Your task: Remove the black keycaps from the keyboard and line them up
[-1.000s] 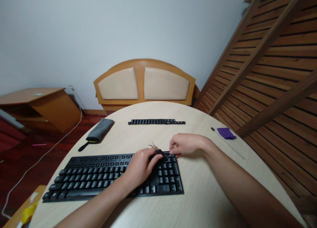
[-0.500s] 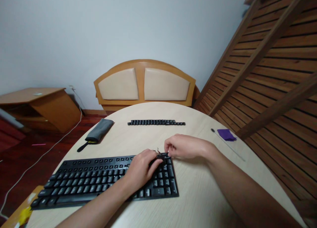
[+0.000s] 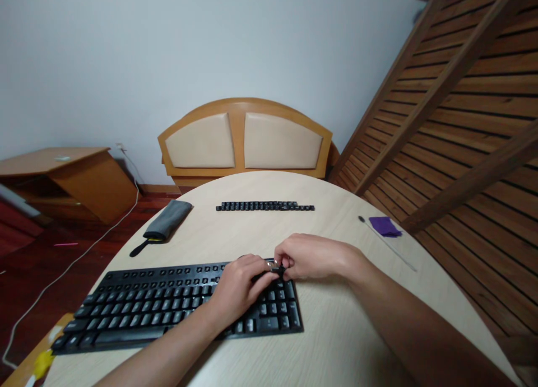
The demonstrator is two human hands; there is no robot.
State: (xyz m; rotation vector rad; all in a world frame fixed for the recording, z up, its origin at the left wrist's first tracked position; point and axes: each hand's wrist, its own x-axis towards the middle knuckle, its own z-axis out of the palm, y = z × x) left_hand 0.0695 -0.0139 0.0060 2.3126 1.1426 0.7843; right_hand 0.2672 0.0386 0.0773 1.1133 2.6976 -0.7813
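Note:
A black keyboard [image 3: 138,306] lies at the near edge of the round table, several of its upper switches bare of caps. My left hand [image 3: 241,280] rests over its right part, thumb and fingers closed on a small dark tool with thin shiny wires [image 3: 272,265], which looks like a keycap puller. From the right, my right hand [image 3: 300,255] pinches at the wire end, above the keyboard's top right corner. A small black piece shows by its fingertips; whether it is a keycap I cannot make out. Farther back, removed keycaps [image 3: 260,206] stand in rows.
On the table [image 3: 344,320], a grey pouch [image 3: 168,220] with a black strap lies at the left. To the right are a thin brush [image 3: 389,242] and a folded purple cloth [image 3: 384,226]. A padded headboard [image 3: 241,140] stands behind the table, and a slatted wooden panel [image 3: 458,112] at the right.
My right hand has shifted slightly left and down, its fingertips now at the wires by my left hand. The wires, which stuck up before, now lie lower between the hands.

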